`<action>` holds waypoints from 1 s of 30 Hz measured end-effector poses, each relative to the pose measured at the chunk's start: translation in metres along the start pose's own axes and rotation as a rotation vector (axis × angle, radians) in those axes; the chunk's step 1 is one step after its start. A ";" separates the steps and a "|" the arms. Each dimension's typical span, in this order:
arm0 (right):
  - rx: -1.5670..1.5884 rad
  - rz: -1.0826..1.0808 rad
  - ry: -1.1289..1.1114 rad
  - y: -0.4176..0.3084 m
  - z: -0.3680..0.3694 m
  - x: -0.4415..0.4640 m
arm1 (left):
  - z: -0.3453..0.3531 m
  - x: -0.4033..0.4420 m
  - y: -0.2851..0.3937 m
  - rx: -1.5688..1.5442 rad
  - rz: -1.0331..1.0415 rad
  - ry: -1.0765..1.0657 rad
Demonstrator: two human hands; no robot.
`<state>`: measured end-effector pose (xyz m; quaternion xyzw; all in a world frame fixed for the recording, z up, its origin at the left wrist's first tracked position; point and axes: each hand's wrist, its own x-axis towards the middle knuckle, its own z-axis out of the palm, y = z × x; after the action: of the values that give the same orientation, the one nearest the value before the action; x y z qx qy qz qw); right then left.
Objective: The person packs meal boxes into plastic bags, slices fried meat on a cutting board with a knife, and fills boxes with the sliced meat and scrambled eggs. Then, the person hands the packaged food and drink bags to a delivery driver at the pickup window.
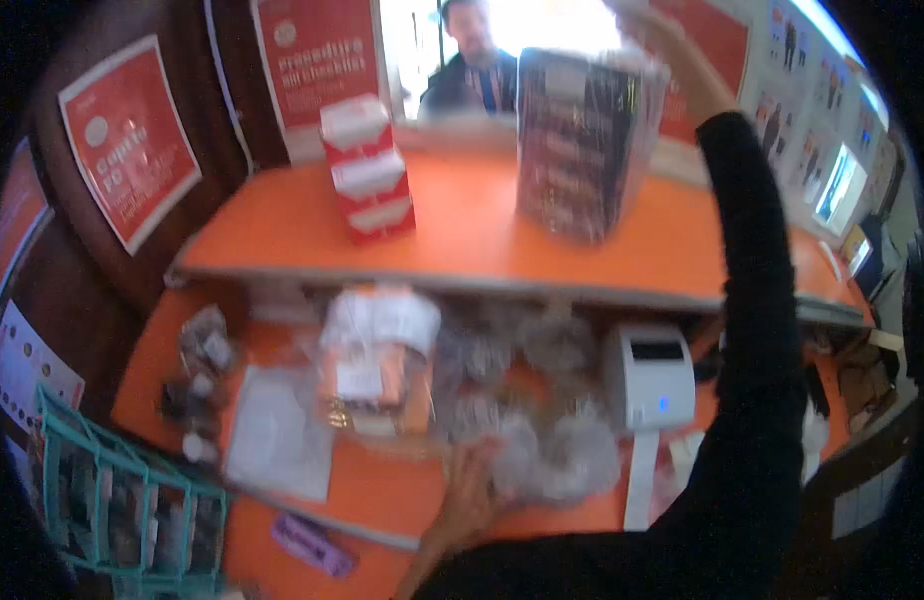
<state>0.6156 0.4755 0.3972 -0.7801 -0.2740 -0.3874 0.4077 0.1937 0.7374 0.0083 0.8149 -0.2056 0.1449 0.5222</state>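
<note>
My left hand (469,490) is low in the middle, beside clear crumpled plastic packs (557,460) on the lower orange desk. Its fingers are blurred, and I cannot tell whether they touch the plastic. Past it lies a clear bag with papers and orange-brown items (377,365). My right arm reaches up over the raised counter, and my right hand (647,25) is at the top edge, partly cut off and washed out by light. It is nearest to the top of a tall, dark stack wrapped in clear plastic (572,150), which stands on the counter.
Red-and-white stacked boxes (367,170) stand on the raised counter (462,220). A white label printer (652,375) with a paper strip is at right. A teal wire rack (127,500) and purple pack (314,545) are at lower left. A person (472,60) stands beyond the counter.
</note>
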 end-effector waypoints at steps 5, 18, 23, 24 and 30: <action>-0.171 -0.206 -0.767 -0.156 -0.046 -0.155 | 0.015 -0.048 -0.011 -0.202 -0.347 0.213; 0.568 0.370 -0.777 -0.144 0.027 -0.460 | 0.074 -0.126 -0.094 0.070 -0.381 0.175; 0.788 0.842 -0.520 -0.169 -0.001 -0.421 | 0.071 -0.125 -0.122 -0.284 -0.446 0.165; 0.801 0.847 -0.474 -0.172 -0.001 -0.417 | 0.064 -0.122 -0.122 -0.217 -0.473 0.078; 0.794 0.802 -0.269 -0.206 -0.007 -0.388 | 0.010 -0.115 -0.079 -0.292 -0.419 -0.165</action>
<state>0.2466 0.5328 0.1653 -0.6525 -0.1307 0.0323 0.7457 0.1319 0.7789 -0.1099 0.7647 -0.0930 -0.0643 0.6344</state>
